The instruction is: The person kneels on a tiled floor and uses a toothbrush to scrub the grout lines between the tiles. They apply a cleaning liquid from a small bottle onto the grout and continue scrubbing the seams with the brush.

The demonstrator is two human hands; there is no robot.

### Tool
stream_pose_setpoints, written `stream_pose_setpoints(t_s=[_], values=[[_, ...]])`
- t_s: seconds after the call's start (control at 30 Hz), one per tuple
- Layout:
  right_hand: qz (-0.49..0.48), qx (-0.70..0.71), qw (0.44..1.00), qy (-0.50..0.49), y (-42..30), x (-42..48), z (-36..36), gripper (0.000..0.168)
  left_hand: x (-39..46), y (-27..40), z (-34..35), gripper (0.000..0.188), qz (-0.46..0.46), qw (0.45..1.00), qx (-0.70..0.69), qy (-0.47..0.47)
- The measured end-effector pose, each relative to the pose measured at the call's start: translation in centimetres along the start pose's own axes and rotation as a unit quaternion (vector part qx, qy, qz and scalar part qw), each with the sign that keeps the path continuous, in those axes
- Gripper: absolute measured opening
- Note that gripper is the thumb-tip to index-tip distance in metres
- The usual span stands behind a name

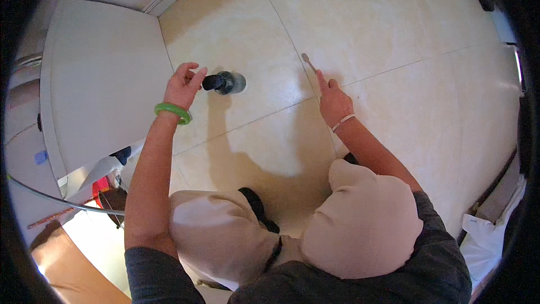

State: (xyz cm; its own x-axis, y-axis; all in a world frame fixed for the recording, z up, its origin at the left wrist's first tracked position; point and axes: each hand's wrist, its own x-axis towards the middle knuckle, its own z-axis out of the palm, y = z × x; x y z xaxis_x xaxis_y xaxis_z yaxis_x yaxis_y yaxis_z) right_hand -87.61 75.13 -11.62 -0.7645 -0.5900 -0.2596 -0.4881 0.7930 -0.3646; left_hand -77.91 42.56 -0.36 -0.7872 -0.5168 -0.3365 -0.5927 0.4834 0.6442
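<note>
My left hand (184,86), with a green bangle at its wrist, is at the left, just beside a dark bottle (230,82) with a black cap that stands on the tiled floor (270,135). Its thumb and fingers are bent and apart; the thumb tip is close to the cap, and whether they touch is not clear. My right hand (336,99), with a thin pale bracelet, is shut on the handle of a small brush (309,61). The brush points up and left, over a tile joint, with its brown head at the far end.
A white cabinet door or panel (105,80) stands left of my left hand. Below it are a red item (100,188) and a thin curved metal tube (63,202). White cloth or plastic (483,236) lies at the lower right. My bent knees are close below both hands.
</note>
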Motion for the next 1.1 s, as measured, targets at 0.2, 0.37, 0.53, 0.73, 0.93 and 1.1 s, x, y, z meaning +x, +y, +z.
stream_pose_setpoints(t_s=[0.2, 0.37, 0.53, 0.73, 0.93, 1.1], values=[[0.007, -0.044, 0.998, -0.047, 0.8, -0.9, 1.0, 0.066, -1.9, 5.2, 2.5, 0.025, 0.288, 0.945, 0.155, 0.01], [0.025, -0.077, 0.992, -0.099, 0.7, -2.8, 2.1, 0.069, -3.6, 5.0, 7.7, 0.02, 0.45, 0.836, 0.268, -0.163], [-0.03, -0.124, 0.99, -0.065, 0.0, -0.4, 3.9, 0.068, -4.9, 5.1, 10.0, 0.025, 0.393, 0.801, 0.334, -0.304], [-0.018, -0.041, 0.991, -0.128, -1.8, -0.4, 3.0, 0.056, -4.6, 1.7, 20.1, 0.055, 0.375, 0.833, 0.372, -0.164], [-0.012, -0.09, 0.985, -0.149, -1.2, -1.6, 3.3, 0.042, -5.2, 2.2, 25.7, 0.06, 0.266, 0.933, 0.236, -0.055], [-0.05, -0.084, 0.983, -0.155, -1.3, 0.9, 1.5, 0.038, -3.5, 2.0, 24.7, 0.062, 0.298, 0.947, 0.095, -0.081]])
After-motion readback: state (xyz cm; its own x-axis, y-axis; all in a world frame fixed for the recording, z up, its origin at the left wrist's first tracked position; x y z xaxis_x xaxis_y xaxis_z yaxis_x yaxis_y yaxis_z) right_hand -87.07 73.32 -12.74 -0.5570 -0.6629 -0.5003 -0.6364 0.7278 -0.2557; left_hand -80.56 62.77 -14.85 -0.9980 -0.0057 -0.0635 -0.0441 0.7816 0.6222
